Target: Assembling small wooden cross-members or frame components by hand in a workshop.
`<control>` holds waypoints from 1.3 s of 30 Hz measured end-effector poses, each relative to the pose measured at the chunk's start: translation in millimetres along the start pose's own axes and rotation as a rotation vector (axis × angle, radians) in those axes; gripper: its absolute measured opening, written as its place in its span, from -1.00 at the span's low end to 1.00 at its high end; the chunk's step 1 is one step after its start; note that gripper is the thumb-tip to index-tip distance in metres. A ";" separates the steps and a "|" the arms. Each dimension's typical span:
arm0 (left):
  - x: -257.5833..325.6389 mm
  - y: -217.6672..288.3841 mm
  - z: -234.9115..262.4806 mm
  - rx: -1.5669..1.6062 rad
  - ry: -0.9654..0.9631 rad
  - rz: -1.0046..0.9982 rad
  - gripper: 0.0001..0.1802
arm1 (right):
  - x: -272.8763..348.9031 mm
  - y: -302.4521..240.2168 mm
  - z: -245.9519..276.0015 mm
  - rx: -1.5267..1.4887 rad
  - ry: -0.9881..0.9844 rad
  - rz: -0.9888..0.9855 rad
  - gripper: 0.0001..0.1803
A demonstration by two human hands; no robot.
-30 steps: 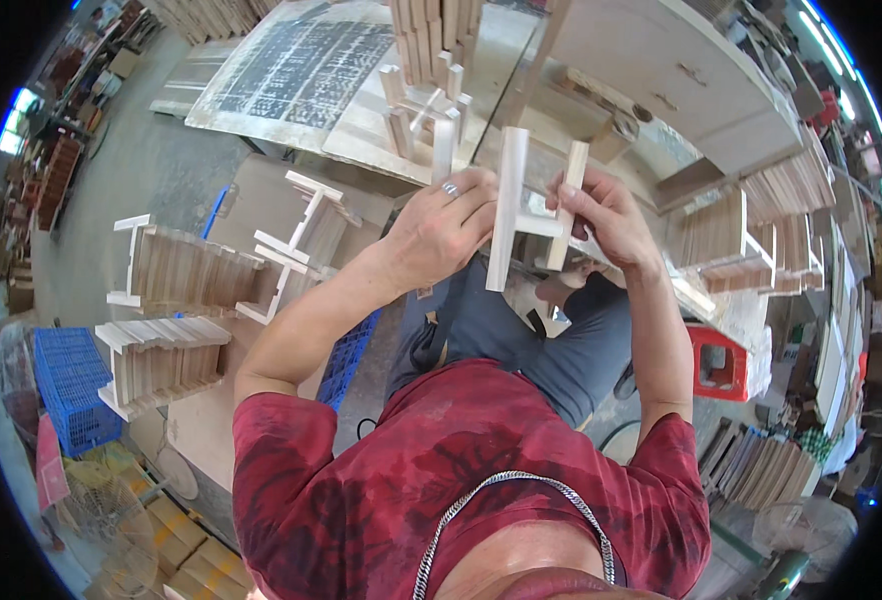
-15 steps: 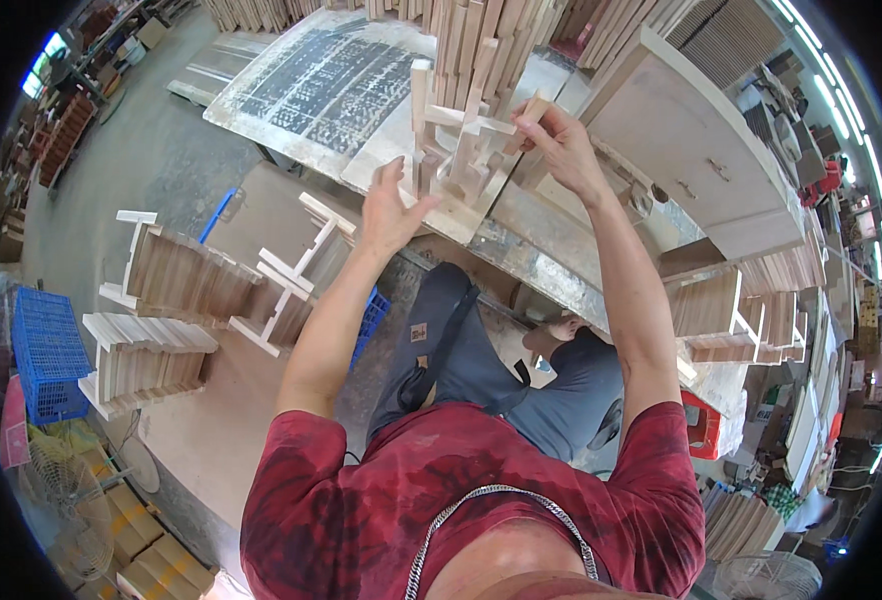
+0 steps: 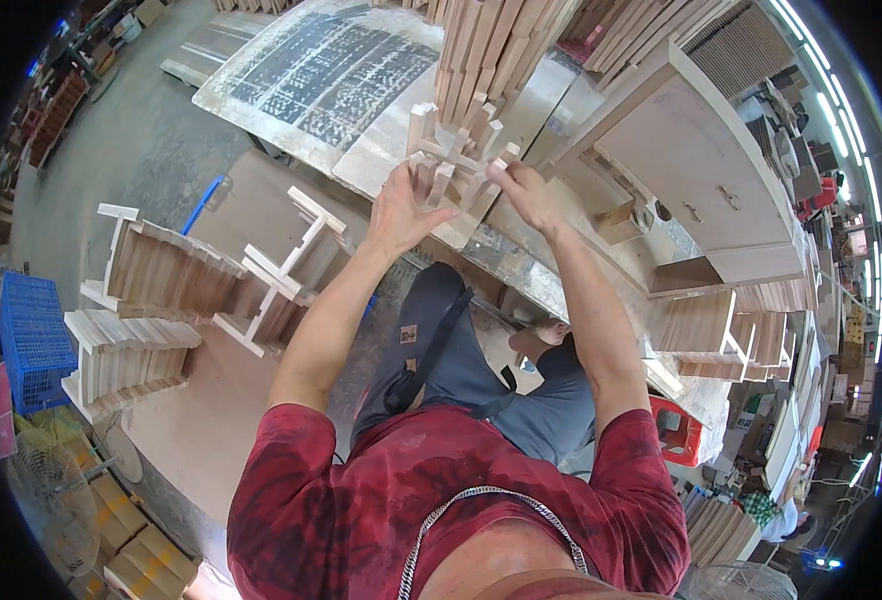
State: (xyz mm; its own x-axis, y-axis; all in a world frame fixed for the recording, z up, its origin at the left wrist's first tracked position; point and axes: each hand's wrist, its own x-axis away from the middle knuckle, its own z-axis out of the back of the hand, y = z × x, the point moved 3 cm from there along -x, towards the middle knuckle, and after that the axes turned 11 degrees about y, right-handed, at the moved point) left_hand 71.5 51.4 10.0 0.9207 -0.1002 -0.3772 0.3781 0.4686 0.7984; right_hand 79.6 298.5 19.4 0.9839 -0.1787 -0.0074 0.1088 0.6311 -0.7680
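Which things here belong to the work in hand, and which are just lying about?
In the work:
left hand
right hand
short wooden posts between the hands
table under the posts

Apparently just lying about:
blue crate, left
red crate, right
cardboard boxes, lower left

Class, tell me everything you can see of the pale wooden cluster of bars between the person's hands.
The pale wooden cluster of bars looks unpainted: straight, square-ended pieces point upward, with others crossing among them. It stands on the pale worktable, before tall bundled wooden strips. The bare right hand meets its right side; the bare left hand, thumb spread, is at its left, contact unclear. Its base is partly hidden.
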 end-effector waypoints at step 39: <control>67.5 -45.5 231.6 -0.578 0.034 0.601 -0.48 | 390.7 132.5 420.3 1.072 0.490 -0.077 -0.42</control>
State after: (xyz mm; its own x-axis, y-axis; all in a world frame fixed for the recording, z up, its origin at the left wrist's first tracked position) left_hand 138.9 -180.0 56.9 0.9427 0.3332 0.0147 -0.2946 0.8112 0.5052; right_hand 538.1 629.5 183.9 0.8352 -0.3677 -0.4090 0.4592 0.8755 0.1506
